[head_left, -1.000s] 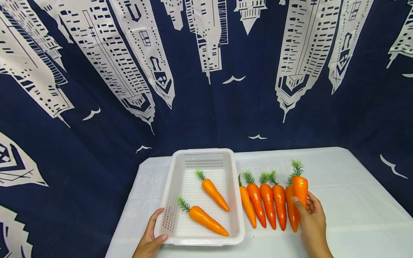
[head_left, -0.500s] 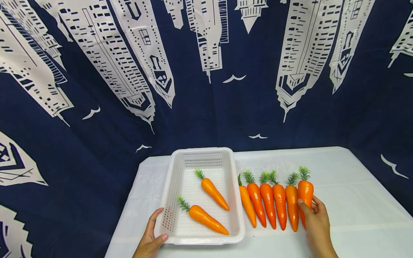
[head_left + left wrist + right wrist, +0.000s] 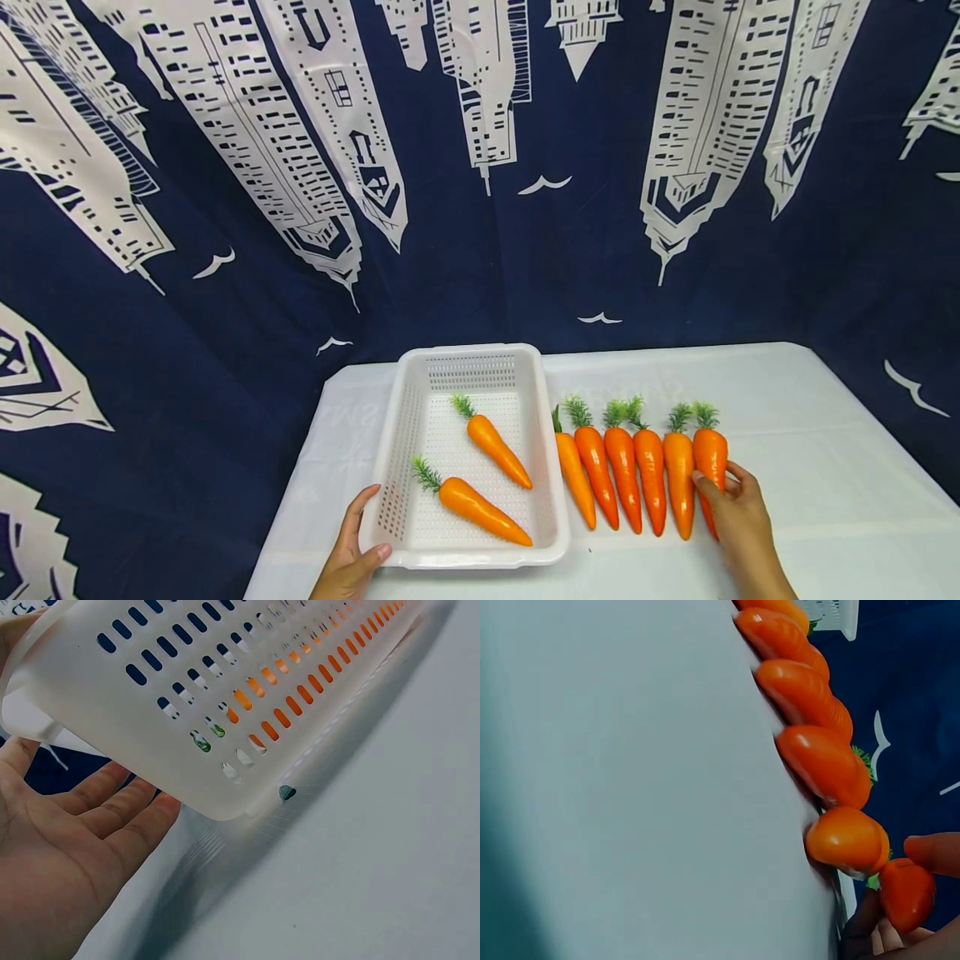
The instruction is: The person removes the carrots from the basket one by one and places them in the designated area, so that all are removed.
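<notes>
A plastic carrot (image 3: 710, 450) with a green top stands at the right end of a row, and my right hand (image 3: 738, 517) grips its lower part between thumb and fingers. In the right wrist view this carrot (image 3: 909, 896) sits between thumb and fingers, beside an orange carrot (image 3: 847, 838). My left hand (image 3: 347, 550) holds the near left corner of a white plastic basket (image 3: 557, 500), the thumb at the near rim and fingers along the side. Inside the basket lie two carrots, one farther back (image 3: 498, 450) and one nearer (image 3: 483, 510).
Several more carrots (image 3: 620, 467) lie side by side right of the basket, green tops pointing away. The leftmost carrot (image 3: 574, 479) lies against the basket's right wall. A white cloth (image 3: 840, 467) covers the table, and a navy skyline-print curtain (image 3: 480, 275) hangs behind.
My right hand has moved right and down with its carrot, from overlapping the neighbouring carrot to the right end of the row. The left hand and basket look unmoved.
</notes>
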A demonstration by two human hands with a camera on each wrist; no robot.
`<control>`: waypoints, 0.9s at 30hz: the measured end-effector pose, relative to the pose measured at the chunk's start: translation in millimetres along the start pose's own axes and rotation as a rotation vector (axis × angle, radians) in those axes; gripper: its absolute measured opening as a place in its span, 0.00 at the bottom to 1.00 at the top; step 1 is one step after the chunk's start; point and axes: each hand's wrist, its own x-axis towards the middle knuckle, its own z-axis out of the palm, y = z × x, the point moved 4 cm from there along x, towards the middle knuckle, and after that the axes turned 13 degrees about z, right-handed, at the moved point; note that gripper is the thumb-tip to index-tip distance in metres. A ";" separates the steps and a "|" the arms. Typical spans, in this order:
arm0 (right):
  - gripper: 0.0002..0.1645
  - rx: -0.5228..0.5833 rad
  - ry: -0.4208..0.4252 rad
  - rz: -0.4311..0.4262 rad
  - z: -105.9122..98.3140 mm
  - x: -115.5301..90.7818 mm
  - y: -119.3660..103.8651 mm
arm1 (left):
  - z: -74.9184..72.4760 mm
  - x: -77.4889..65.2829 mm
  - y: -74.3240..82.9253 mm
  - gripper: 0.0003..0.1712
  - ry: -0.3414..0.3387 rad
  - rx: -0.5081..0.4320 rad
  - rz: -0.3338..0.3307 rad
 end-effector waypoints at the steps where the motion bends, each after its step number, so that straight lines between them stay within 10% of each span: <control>1: 0.51 -0.030 0.001 0.003 -1.2 0.9 0.3 | 0.1 0.0 0.0 0.49 0.002 0.001 -0.001; 11: 0.55 -0.296 -0.070 -0.042 -11.3 4.9 -1.3 | 1.0 -0.4 0.0 0.49 -0.001 -0.013 0.030; 27: 0.56 -0.379 -0.079 -0.042 -19.0 9.2 -0.9 | 1.0 -0.8 1.1 0.49 0.000 -0.016 0.049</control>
